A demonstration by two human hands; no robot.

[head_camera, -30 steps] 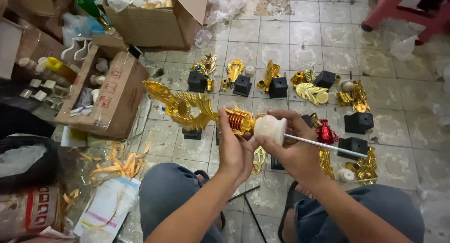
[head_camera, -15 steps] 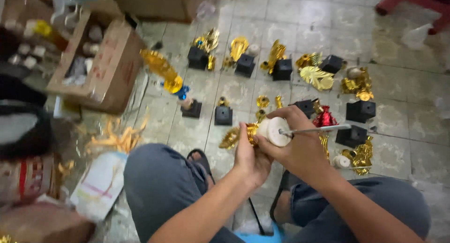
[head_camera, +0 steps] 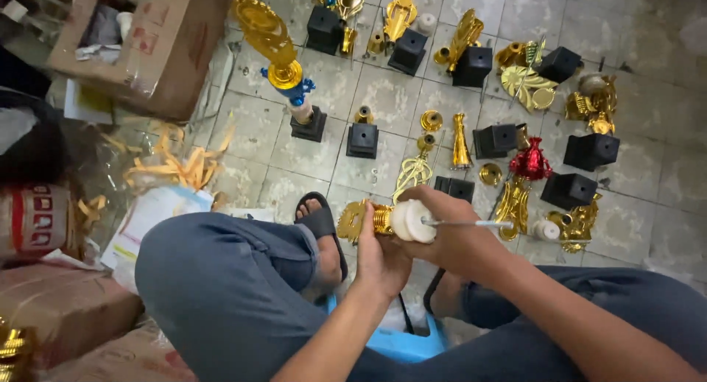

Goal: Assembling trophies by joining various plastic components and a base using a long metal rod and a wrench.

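So both hands grip one part-built trophy: left hand clamps the shiny gold plastic trophy piece, right hand fingers wrap the white round plastic collar on a thin metal rod. One finished gold trophy on a black base stands at 11 o'clock; loose black plastic bases at 2 o'clock wait.

The trophy part sits above the person's knees, the left hand under it and the right hand at its right end. On the floor beyond lie bases and ornaments; the assembled trophy stands at their left, the cardboard box farther left.

Dim indoor light, soft shadows, edges blurred, gold parts glinting
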